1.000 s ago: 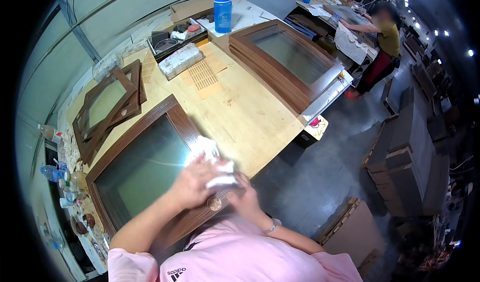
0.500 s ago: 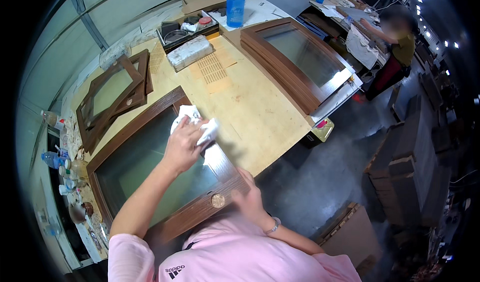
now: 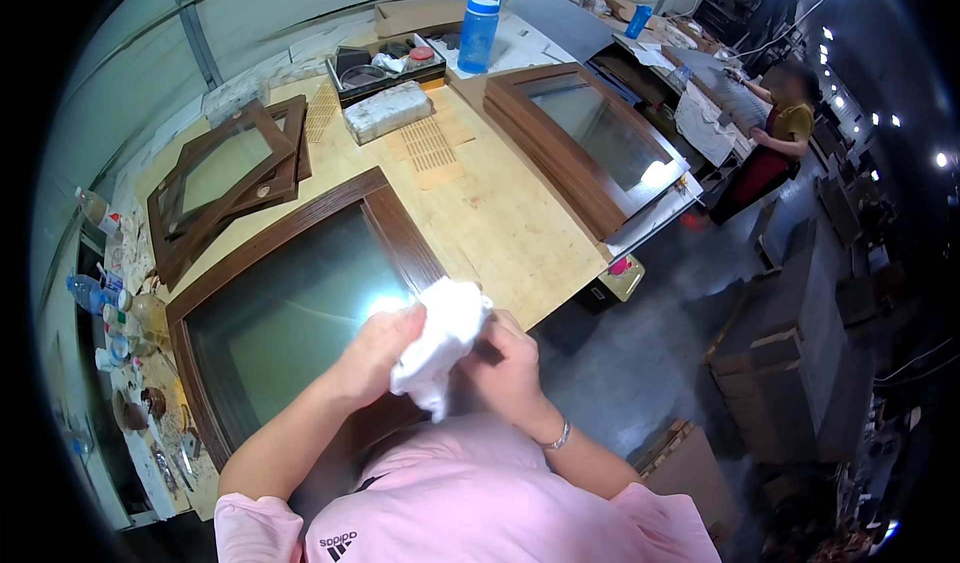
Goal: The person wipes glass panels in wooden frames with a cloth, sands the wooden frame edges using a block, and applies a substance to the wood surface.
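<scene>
A crumpled white cloth [image 3: 442,331] is held up over the near right corner of a brown wood-framed glass panel [image 3: 300,293]. My left hand [image 3: 375,355] is closed on the cloth's left side. At its right edge, my right hand [image 3: 510,375] has its fingers curled in against the cloth; the fingertips are partly hidden. The panel lies glass up at the near edge of the workbench, close to my body. Cloth and hands cover part of its right rail and near corner, and light glares off the glass beside my left hand.
Brown framed panels are stacked [image 3: 590,143] at the bench's right edge. Two frames [image 3: 225,163] overlap at the left. Behind are a wrapped white block [image 3: 388,113], a tool box [image 3: 385,68] and a blue bottle [image 3: 479,33]. Bottles [image 3: 140,318] line the left. A co-worker [image 3: 785,133] stands right.
The cloth and my left hand have come off the panel's right rail, nearer my body. My right hand has left the panel's corner and joined the cloth.
</scene>
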### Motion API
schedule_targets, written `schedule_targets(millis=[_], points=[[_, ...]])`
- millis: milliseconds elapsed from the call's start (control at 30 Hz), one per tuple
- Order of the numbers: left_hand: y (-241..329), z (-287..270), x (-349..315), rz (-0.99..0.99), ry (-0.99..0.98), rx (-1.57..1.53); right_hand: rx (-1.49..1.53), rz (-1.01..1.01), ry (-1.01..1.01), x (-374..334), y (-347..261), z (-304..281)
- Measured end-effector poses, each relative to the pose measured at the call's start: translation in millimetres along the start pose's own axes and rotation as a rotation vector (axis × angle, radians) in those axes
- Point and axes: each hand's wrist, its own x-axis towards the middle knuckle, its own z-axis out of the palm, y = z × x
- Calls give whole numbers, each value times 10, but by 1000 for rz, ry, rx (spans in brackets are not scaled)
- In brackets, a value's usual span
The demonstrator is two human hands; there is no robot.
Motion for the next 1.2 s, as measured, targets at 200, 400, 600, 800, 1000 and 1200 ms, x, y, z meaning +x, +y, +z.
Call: schedule_targets(millis=[200,400,600,800,1000,1200], points=[[156,-169,54,79,308,-277,879,336,91,24,3,-305],[-38,263,-103,283,-226,820,673,554,50,7,-296,32],[379,-1263,105,599,403,1364,99,250,302,289,-122,-835],[631,-2324,239,-217,810,1559,-562,176,-272,278,135,26],[545,-2243,289,9,861,1615,-603,194,-389,1540,503,643],[542,-2243,244,-4,914,1625,-407,387,-542,1301,545,337]])
